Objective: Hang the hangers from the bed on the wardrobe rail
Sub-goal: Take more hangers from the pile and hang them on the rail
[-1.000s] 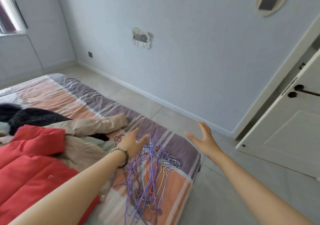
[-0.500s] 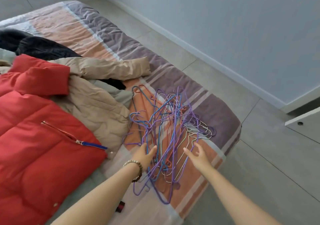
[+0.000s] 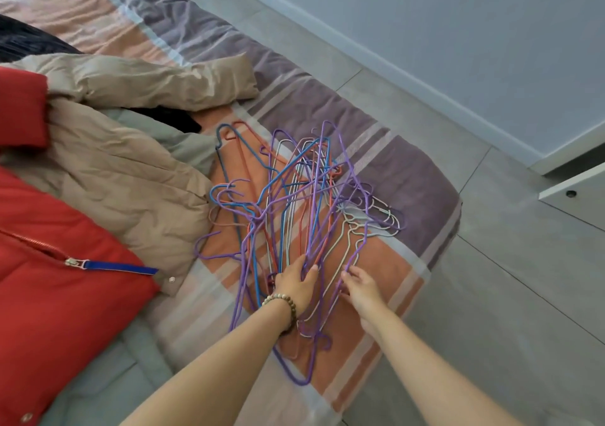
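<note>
Head view. Compared with a second ago: found both hands lowered from mid-air onto hangers (image 3: 304, 216), tangled at foot corner of bed (image 3: 409, 176). Logged left hand (image 3: 294, 286) spread over wires, unclamped; right hand (image 3: 361, 289) curled at wires, closure impossible to tell. Judged pickup beginning; nothing lifted; expect snagging.

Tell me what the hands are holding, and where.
Left hand and right hand touch the hangers at their near ends; whether either grips cannot be told.
</note>
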Demonstrator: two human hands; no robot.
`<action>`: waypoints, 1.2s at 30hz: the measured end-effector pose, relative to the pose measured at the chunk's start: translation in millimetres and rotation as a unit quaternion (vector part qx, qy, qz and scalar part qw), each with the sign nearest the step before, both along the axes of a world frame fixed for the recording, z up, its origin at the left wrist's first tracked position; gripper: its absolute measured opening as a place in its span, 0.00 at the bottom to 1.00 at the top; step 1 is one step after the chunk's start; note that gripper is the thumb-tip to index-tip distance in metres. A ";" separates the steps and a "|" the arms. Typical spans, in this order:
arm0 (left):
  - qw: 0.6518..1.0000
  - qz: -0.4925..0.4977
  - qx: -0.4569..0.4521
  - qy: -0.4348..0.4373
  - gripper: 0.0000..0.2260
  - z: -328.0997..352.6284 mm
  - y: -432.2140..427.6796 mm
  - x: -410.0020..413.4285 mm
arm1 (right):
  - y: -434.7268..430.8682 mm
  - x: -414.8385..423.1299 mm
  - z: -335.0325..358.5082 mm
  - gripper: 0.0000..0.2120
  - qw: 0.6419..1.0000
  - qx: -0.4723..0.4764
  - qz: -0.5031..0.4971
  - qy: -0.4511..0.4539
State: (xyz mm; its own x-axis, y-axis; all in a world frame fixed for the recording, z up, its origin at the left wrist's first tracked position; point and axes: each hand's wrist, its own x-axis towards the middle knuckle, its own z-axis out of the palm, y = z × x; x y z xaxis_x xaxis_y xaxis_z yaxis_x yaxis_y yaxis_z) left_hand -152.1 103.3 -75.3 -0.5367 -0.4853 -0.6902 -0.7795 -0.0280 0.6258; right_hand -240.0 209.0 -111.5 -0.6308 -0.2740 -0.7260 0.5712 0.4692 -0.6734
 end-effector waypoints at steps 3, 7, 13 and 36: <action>0.998 0.050 0.021 0.012 0.25 3.3 0.8 1.6 | -3.3 5.0 18.0 0.07 0.998 -0.046 0.032 0.006; 0.990 0.122 0.031 0.062 0.20 25.9 -6.9 2.3 | -10.9 8.0 59.6 0.05 0.992 -0.115 0.043 0.009; 0.976 0.146 0.065 0.149 0.18 112.4 -21.9 -2.2 | -15.6 -0.1 154.0 0.04 0.976 -0.215 0.019 0.028; 0.765 -0.409 -0.108 0.487 0.20 692.0 94.9 -9.8 | 167.9 76.0 765.0 0.04 0.797 -0.270 -0.034 0.540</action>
